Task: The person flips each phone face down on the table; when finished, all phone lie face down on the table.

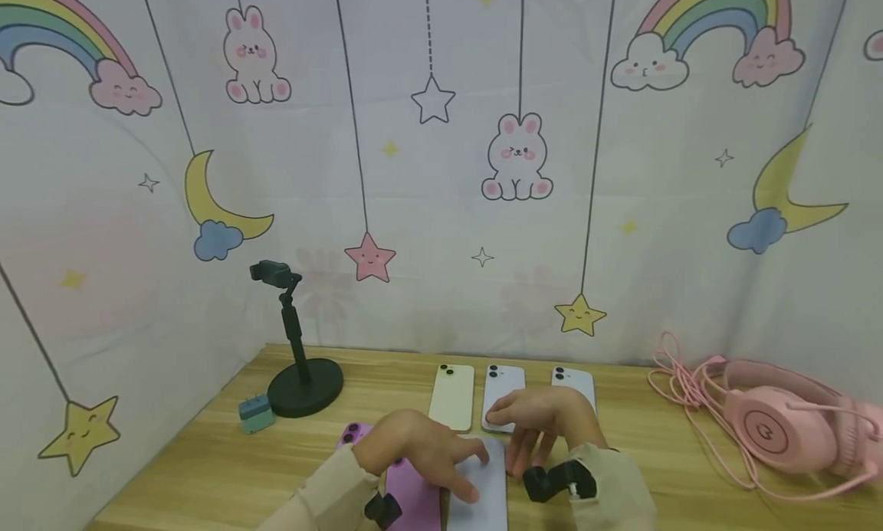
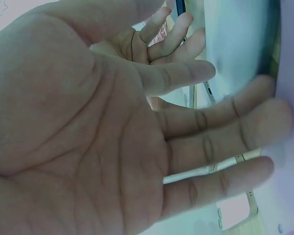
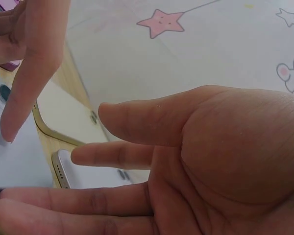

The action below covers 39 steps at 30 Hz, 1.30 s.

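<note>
A pale blue phone (image 1: 491, 485) lies back up on the table, between my two hands. Over it my left hand (image 1: 429, 448) spreads its fingers, which are mostly straight, with fingertips at the phone's back. On the other side, my right hand (image 1: 548, 417) has its fingertips (image 3: 12, 210) right at the phone's long edge. Its thumb overlaps a white phone (image 1: 507, 378) of the back row in the head view. Under my left wrist lies a purple phone (image 1: 412, 504), directly beside the pale blue one and partly hidden by the hand.
The back row also has a cream phone (image 1: 451, 401) and another white phone (image 1: 582, 381). Another purple phone (image 1: 350, 434) lies left of my left hand. A black stand (image 1: 303, 385) and small teal block (image 1: 257, 414) stand left; pink headphones (image 1: 779, 424) with cable lie right.
</note>
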Motion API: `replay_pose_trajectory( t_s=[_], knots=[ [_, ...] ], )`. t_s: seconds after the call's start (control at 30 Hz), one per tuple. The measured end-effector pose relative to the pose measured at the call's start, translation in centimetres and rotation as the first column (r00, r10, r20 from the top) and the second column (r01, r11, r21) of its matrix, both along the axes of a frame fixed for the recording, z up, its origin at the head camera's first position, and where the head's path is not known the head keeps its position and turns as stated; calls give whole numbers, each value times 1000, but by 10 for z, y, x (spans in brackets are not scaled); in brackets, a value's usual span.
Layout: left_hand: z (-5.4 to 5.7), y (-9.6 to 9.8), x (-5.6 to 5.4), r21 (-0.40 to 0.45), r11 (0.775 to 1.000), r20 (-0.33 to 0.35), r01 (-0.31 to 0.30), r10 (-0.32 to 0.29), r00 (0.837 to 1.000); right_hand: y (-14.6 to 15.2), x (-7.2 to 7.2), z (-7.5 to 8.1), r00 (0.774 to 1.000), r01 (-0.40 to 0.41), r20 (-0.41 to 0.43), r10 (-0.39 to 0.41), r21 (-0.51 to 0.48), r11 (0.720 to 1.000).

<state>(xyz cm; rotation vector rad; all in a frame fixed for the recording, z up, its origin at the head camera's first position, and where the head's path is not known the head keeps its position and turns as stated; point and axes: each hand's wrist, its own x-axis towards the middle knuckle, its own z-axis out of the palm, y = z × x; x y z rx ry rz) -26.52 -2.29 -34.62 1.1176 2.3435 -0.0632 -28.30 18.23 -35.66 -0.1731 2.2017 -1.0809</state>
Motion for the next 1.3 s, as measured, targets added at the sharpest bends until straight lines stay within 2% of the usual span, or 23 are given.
replay_pose_trajectory(
  t_s=[0.27, 1.3],
  knots=[
    [0, 0, 0, 13, 999, -7, 30, -30, 1000, -2, -2, 1, 1000, 0, -8, 0, -3, 1000],
    [1, 2, 1, -4, 999, 6, 45, -45, 999, 0, -1, -2, 1000, 6, -21, -5, 8, 1000]
  ],
)
